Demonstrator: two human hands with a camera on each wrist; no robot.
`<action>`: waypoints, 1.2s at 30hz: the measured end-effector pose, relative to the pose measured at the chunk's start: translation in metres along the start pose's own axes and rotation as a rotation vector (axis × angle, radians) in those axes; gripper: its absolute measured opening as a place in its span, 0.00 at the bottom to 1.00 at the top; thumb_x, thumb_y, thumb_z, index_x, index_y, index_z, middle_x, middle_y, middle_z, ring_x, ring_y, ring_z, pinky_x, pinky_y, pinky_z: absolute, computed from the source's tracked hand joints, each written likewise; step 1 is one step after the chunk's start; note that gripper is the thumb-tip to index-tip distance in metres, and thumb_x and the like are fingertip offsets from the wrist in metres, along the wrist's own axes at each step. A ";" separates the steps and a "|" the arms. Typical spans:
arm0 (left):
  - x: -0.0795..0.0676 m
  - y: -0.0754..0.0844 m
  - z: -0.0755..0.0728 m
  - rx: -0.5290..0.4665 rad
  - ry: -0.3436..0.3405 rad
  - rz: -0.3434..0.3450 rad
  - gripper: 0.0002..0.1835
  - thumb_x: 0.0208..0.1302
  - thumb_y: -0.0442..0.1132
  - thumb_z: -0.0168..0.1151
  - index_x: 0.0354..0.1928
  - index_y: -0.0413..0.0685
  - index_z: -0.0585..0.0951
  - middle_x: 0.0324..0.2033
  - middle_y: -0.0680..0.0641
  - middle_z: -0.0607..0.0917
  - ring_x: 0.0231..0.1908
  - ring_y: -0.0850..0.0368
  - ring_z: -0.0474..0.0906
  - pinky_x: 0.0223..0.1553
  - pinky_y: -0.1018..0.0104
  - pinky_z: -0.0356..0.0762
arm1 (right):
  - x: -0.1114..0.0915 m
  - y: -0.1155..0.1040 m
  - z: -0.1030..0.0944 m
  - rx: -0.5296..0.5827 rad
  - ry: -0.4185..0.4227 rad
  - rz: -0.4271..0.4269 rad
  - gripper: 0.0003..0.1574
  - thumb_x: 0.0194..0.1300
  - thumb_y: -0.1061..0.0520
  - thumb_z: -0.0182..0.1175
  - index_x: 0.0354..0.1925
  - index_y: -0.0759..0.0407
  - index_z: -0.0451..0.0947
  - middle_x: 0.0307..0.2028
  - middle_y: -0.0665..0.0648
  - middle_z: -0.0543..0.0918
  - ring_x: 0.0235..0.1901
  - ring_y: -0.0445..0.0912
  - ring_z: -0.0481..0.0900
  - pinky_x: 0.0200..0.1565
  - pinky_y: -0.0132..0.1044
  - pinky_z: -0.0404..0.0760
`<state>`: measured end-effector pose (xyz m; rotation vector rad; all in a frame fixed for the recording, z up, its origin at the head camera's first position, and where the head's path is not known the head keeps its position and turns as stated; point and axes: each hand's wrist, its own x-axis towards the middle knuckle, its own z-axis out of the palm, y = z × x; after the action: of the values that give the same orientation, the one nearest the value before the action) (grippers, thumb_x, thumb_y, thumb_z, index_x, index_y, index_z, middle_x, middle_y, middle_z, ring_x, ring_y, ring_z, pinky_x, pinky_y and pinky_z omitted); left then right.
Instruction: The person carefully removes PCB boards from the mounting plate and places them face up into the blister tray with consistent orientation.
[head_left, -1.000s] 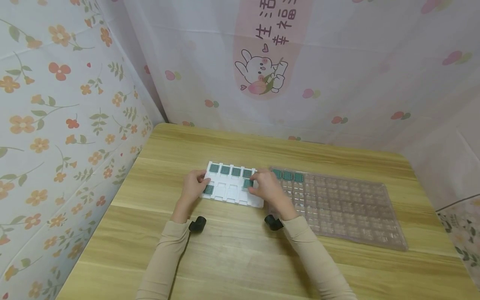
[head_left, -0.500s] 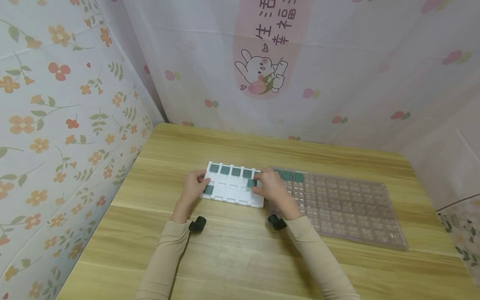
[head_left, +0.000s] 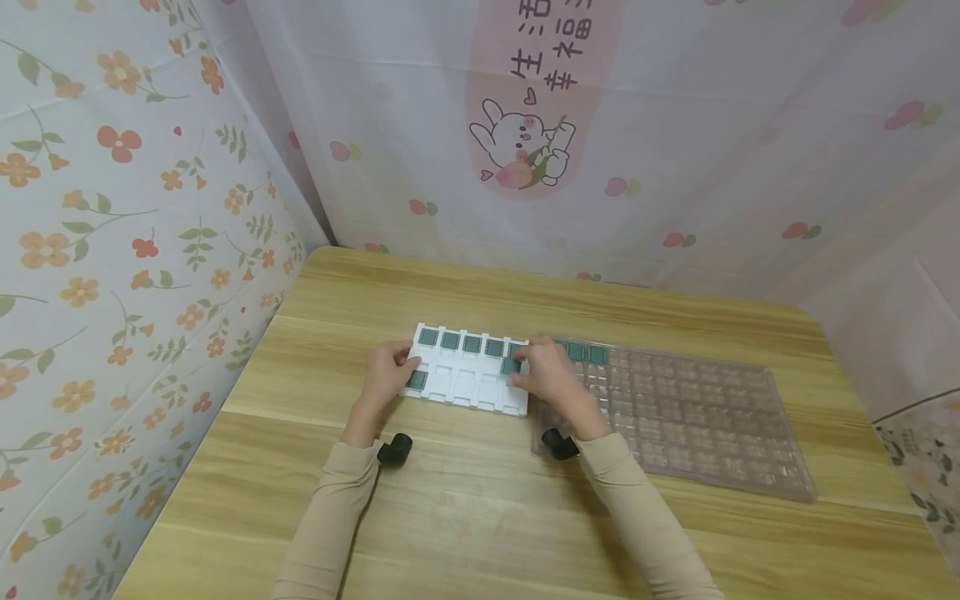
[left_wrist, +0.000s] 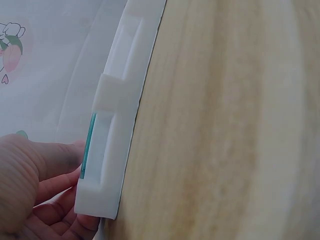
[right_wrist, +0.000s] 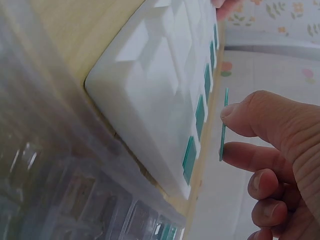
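Note:
My left hand [head_left: 386, 371] grips the left end of a white compartment tray [head_left: 465, 387] lying on the table. In the left wrist view, the thumb is beside a green board [left_wrist: 88, 145] in the end pocket, with fingers bent around the tray's end. My right hand [head_left: 551, 375] pinches a small, thin, green square circuit board [right_wrist: 224, 125] by its edges between thumb and index finger. That board is above the right end of the white tray. Similar boards [head_left: 450, 340] fill the tray's back row, and one more board [head_left: 417, 380] sits at the front left.
A large clear plastic tray [head_left: 697, 417] with many pockets lies right of the white one. Green boards [head_left: 597, 355] occupy its back left corner, partly behind my right hand. Black wrist cameras [head_left: 395, 450] hang by both sleeves. Printed curtains stand behind and left of the table.
My right hand has shifted slightly right with the pinched board, towards the white tray's right end. The left hand and both trays have stayed in place.

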<state>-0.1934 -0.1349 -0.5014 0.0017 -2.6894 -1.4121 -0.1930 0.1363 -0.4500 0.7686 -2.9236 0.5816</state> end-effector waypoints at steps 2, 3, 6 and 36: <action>0.000 0.000 0.000 0.002 0.000 0.002 0.17 0.57 0.28 0.63 0.49 0.27 0.78 0.38 0.34 0.81 0.33 0.49 0.72 0.34 0.64 0.68 | -0.001 0.001 0.000 -0.004 0.000 -0.002 0.14 0.50 0.58 0.69 0.36 0.65 0.84 0.28 0.58 0.78 0.30 0.49 0.72 0.33 0.41 0.75; 0.000 0.000 0.000 0.002 0.001 0.003 0.17 0.57 0.28 0.63 0.49 0.27 0.78 0.38 0.34 0.80 0.33 0.49 0.72 0.34 0.64 0.69 | -0.001 0.002 -0.001 -0.008 0.003 -0.006 0.14 0.50 0.58 0.70 0.36 0.65 0.84 0.28 0.58 0.78 0.29 0.48 0.71 0.32 0.41 0.75; 0.000 0.001 0.000 -0.001 0.001 0.001 0.17 0.57 0.28 0.63 0.49 0.27 0.78 0.38 0.34 0.80 0.33 0.48 0.72 0.34 0.64 0.69 | -0.001 0.004 -0.001 -0.022 0.016 -0.014 0.14 0.49 0.58 0.70 0.35 0.66 0.84 0.26 0.57 0.77 0.27 0.47 0.70 0.31 0.41 0.75; 0.000 0.002 -0.002 -0.008 -0.009 -0.022 0.18 0.57 0.28 0.63 0.50 0.28 0.78 0.35 0.36 0.80 0.32 0.50 0.70 0.32 0.65 0.67 | -0.018 0.040 -0.009 0.011 0.019 0.073 0.15 0.48 0.62 0.70 0.35 0.70 0.82 0.30 0.60 0.79 0.25 0.46 0.70 0.30 0.38 0.76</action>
<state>-0.1931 -0.1355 -0.4989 0.0246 -2.6998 -1.4319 -0.1966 0.1797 -0.4583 0.6566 -2.9442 0.6075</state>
